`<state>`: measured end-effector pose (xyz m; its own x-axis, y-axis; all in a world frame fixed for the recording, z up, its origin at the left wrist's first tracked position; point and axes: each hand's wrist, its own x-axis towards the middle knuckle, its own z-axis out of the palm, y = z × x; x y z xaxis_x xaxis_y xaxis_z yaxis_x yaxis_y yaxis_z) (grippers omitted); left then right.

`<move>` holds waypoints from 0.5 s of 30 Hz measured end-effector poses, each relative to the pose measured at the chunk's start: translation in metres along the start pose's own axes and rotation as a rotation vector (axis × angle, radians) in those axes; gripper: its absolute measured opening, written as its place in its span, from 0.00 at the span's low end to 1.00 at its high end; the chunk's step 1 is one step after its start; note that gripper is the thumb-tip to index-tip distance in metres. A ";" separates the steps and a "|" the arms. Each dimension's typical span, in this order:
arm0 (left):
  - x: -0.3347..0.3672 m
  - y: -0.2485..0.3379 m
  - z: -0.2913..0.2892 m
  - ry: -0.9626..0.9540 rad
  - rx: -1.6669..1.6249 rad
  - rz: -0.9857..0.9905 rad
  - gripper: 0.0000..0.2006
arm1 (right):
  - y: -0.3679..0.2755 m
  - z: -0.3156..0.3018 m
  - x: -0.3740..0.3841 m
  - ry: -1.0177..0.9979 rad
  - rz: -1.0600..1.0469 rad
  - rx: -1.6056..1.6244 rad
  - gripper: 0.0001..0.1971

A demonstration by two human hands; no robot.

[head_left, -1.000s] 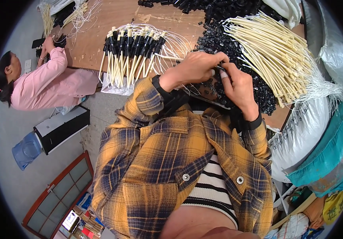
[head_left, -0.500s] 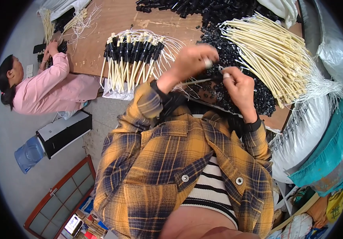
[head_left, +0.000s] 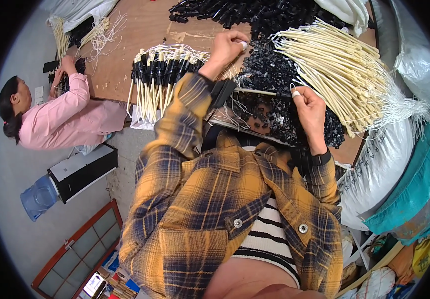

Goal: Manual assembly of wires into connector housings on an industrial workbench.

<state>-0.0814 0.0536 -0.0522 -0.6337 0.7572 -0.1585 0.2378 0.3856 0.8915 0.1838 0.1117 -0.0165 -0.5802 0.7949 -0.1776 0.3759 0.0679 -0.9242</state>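
My right hand (head_left: pixel 309 112) pinches the near-right end of a thin cream tube (head_left: pixel 257 92), where a black piece and a bit of white wire show at the fingertips. The tube stretches leftward to a dark block-like fixture (head_left: pixel 221 93) at the table edge; whether it is fixed there I cannot tell. Farther out and to the left, my left hand (head_left: pixel 227 50) hovers over the table with its fingers curled together. Anything in its fingertips is too small to make out. White tape wraps a digit on each hand. Small black parts (head_left: pixel 267 70) lie heaped between and below the hands.
A bundle of cream tubes with white wires (head_left: pixel 339 74) lies at right. Tubes with black fittings (head_left: pixel 165 72) stand in a row at left. Black fittings (head_left: pixel 220 12) pile at the back. White sacks (head_left: pixel 374 174) flank the table's right. Another person in pink (head_left: pixel 60 114) works at far left.
My left hand has moved away from my right hand, outward and slightly left. The tube and the black parts beneath it are now more exposed. My right hand has shifted slightly right and down.
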 end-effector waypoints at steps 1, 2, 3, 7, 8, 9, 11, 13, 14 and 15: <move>-0.014 0.019 0.002 -0.054 -0.117 -0.107 0.07 | -0.002 0.001 0.003 0.000 0.049 0.023 0.06; -0.033 0.036 0.007 -0.108 -0.147 -0.057 0.07 | -0.003 0.002 0.005 0.008 0.057 0.020 0.06; -0.050 0.032 0.015 -0.179 -0.278 0.026 0.07 | -0.007 0.005 0.008 -0.019 0.055 -0.025 0.06; -0.098 0.047 0.049 -0.100 -0.227 0.387 0.07 | -0.003 0.017 0.011 -0.137 0.064 0.147 0.05; -0.100 0.049 0.051 -0.057 -0.175 0.455 0.08 | -0.003 0.019 0.009 -0.190 0.047 0.383 0.05; -0.100 0.048 0.052 -0.053 -0.176 0.452 0.08 | -0.008 0.022 0.008 -0.193 0.067 0.502 0.05; -0.099 0.046 0.052 0.060 -0.115 0.542 0.09 | -0.012 0.019 0.005 -0.194 0.079 0.528 0.05; -0.102 0.054 0.050 0.092 -0.074 0.519 0.10 | -0.007 0.021 0.005 -0.118 0.072 0.540 0.05; -0.102 0.057 0.049 0.125 -0.031 0.492 0.11 | -0.006 0.021 0.004 -0.115 0.071 0.540 0.05; -0.102 0.055 0.048 0.124 -0.032 0.493 0.11 | -0.005 0.021 0.003 -0.108 0.053 0.492 0.05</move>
<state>0.0318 0.0223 -0.0073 -0.5351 0.7758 0.3343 0.5094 -0.0194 0.8603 0.1649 0.1007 -0.0194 -0.6507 0.7209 -0.2384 0.0366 -0.2838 -0.9582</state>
